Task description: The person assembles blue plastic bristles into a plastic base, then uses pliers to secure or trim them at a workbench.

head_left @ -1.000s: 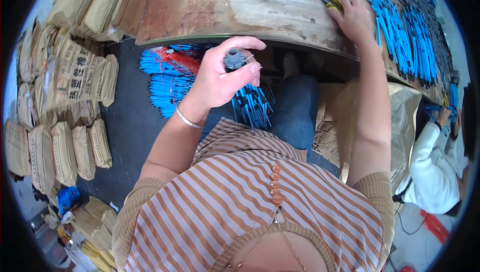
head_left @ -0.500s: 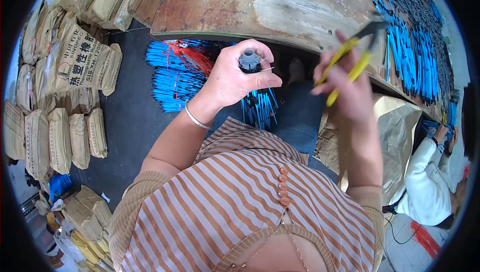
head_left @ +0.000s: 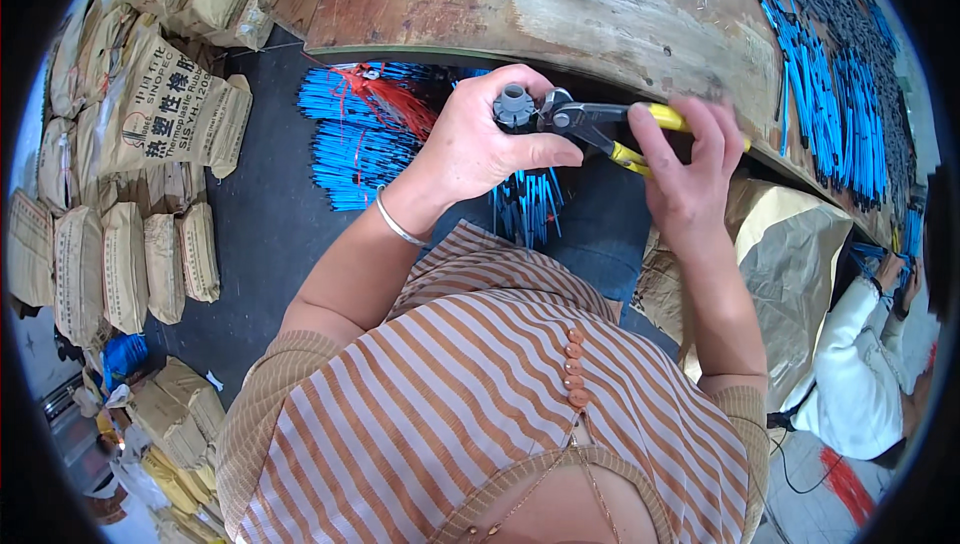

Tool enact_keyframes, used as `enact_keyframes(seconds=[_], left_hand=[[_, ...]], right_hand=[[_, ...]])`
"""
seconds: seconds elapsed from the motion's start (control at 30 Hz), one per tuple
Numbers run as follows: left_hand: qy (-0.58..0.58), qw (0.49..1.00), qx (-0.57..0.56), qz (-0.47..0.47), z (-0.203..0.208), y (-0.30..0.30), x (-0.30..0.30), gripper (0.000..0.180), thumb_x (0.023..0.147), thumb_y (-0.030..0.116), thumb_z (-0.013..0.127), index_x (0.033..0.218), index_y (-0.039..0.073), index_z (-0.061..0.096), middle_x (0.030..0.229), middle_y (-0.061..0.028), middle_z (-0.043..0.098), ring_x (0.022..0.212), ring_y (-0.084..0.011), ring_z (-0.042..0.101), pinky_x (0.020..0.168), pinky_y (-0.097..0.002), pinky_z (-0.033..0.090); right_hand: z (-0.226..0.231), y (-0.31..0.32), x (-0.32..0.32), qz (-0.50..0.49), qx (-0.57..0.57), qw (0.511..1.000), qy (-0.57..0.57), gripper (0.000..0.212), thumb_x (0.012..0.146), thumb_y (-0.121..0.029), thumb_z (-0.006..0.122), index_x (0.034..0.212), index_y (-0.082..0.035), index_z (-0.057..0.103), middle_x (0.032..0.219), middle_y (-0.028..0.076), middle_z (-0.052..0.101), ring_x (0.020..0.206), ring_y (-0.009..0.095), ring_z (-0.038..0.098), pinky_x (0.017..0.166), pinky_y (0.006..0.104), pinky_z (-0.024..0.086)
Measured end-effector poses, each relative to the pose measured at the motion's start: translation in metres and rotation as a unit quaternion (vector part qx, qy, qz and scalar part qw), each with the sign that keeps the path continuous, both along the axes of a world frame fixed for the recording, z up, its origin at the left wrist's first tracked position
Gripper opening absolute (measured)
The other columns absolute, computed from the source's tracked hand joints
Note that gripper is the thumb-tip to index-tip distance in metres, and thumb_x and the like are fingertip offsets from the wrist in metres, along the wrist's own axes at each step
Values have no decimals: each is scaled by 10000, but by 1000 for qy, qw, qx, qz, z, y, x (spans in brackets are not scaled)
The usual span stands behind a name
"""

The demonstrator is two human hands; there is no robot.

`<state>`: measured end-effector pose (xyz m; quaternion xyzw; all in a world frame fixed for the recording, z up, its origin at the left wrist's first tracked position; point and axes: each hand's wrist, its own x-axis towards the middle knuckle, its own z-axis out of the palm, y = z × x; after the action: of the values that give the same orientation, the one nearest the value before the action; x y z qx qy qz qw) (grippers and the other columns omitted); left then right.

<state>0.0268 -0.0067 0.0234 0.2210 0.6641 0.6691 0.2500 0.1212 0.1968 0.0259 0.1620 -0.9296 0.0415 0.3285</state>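
Clock centred on the grey fitting, twelve straight ahead of the person.

Item: striped top (head_left: 440,384), six o'clock, nearest.

Item: left hand (head_left: 490,129), curled part-closed around the notched grey fitting (head_left: 514,106), its round mouth facing up; thumb and forefinger leave a gap toward three o'clock.

Item: blue rods (head_left: 528,209), hanging or standing below that hand, six o'clock; whether joined to the fitting, I cannot tell.

Item: pliers (head_left: 590,116), yellow-handled, three o'clock, long axis roughly nine to three, head just beside the fitting in the left hand's gap; contact cannot be told. Handles spread.

Item: right hand (head_left: 690,149), fingers bent around the handles, slightly blurred, at the far end of the pliers. The left is the nearer hand to the fitting.

Room: tabletop (head_left: 600,9), its edge just beyond both hands toward twelve; bare worn wood at one o'clock. The side toward five lies open above the person's leg.

Item: stacked rod bundles (head_left: 360,164), red ties on top, half past eight.

Item: paper bag (head_left: 790,254), four o'clock.

Item: blue rod row (head_left: 850,124), three o'clock, on the tabletop.

Item: brown sacks (head_left: 165,104), nine o'clock.

Item: co-worker's white sleeve (head_left: 845,329), four o'clock, farthest.
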Motion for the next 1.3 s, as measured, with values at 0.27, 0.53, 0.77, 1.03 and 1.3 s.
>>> enact_keyframes(seconds=[0.27,0.53,0.77,1.03,1.3], left_hand=[[44,993,1,-110,5,2,2,490,533,42,812,962,15,575,762,-20,602,702,-89,573,653,-232,472],[100,978,4,-183,-2,9,2,452,504,60,823,910,13,632,783,-12,603,711,-80,567,653,-226,451],[65,993,-22,-94,-3,15,3,442,496,77,829,892,10,645,772,-24,616,683,-82,571,641,-213,450],[121,964,3,-237,-6,15,-3,451,496,69,825,905,17,642,794,-33,623,667,-91,576,638,-211,456],[135,981,-15,-136,-2,17,1,419,502,60,819,882,18,649,779,-37,628,695,-101,579,654,-212,452]], right_hand=[[44,26,20,60,-95,954,-279,568,601,28,679,1146,-91,573,999,123,566,811,303,574,709,376,489],[27,39,32,106,-430,633,-635,644,657,-16,709,1243,-26,443,874,149,600,729,255,614,622,317,491],[54,23,27,15,26,980,-198,638,645,-2,738,1208,-13,438,821,84,616,730,159,605,634,278,496],[24,34,35,77,-543,186,-815,582,622,17,704,1158,-8,481,1014,96,589,869,160,589,687,292,489],[37,35,42,65,-42,959,-272,645,574,46,710,1164,25,451,804,118,619,752,202,637,604,298,511]])
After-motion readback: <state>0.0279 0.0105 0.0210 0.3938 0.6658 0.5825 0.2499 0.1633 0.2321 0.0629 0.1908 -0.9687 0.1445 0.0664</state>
